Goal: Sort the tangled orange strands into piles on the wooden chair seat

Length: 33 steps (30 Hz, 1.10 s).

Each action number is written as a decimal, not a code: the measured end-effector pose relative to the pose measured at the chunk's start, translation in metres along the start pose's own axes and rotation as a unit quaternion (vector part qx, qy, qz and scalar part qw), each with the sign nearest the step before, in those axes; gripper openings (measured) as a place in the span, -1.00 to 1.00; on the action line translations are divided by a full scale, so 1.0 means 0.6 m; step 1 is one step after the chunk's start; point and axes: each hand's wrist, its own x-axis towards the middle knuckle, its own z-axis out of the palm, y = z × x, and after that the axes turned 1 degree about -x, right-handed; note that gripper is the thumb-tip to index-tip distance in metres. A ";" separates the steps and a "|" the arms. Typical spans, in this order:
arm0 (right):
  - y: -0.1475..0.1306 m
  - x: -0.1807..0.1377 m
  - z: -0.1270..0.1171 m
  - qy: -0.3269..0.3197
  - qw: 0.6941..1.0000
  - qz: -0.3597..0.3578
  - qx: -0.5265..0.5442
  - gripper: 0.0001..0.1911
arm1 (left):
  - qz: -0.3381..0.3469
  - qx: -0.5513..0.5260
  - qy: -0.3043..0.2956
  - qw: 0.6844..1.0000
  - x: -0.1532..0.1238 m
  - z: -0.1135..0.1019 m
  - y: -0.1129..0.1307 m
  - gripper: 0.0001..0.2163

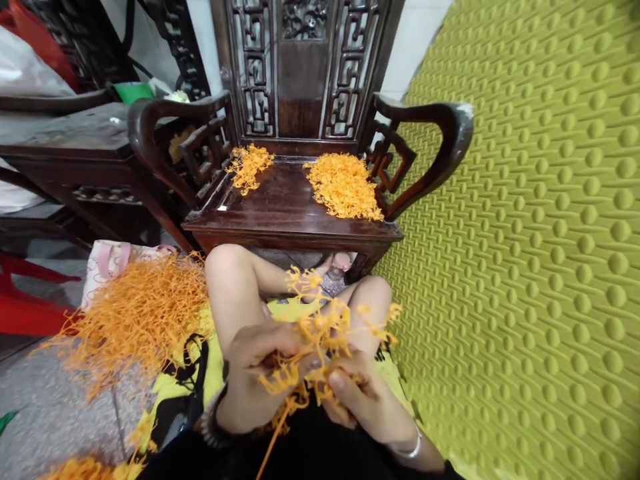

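Observation:
Both of my hands are close together above my lap, closed around a bunch of orange curly-ended strands [327, 327]. My left hand [260, 373], with a dark bracelet at the wrist, grips the bunch from the left. On the other side my right hand [357, 393], wearing a silver bangle, pinches the strands between thumb and fingers. One long strand hangs down from between the hands. Curled tips stick out above and to the right, slightly blurred.
A carved dark wooden chair [295, 220] stands ahead, bearing a small orange pile [250, 167] and a larger orange pile [345, 187]. Loose orange strands [145, 313] heap at the left beside a white-and-pink bag [103, 267]. A bumpy yellow-green surface [525, 233] fills the right.

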 end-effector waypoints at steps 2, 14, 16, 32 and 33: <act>0.007 -0.013 0.010 0.086 0.995 -0.015 -0.042 -0.35 | 0.035 -0.043 -0.026 0.998 0.015 0.010 -0.017 -0.76; 0.041 0.010 0.042 0.177 0.982 -0.058 -0.035 -0.27 | 0.037 -0.172 -0.133 0.975 0.053 -0.007 -0.058 -0.80; 0.044 0.022 0.031 0.126 0.990 -0.060 0.013 -0.25 | -0.028 -0.193 -0.190 0.962 0.057 -0.012 -0.069 -0.76; 0.053 0.104 -0.051 -0.004 0.973 0.109 0.205 -0.60 | -0.485 -0.508 -0.184 0.688 0.062 -0.037 -0.134 -0.55; 0.064 0.109 -0.051 -0.001 0.975 0.088 0.203 -0.53 | -0.475 -0.526 -0.191 0.679 0.068 -0.037 -0.131 -0.55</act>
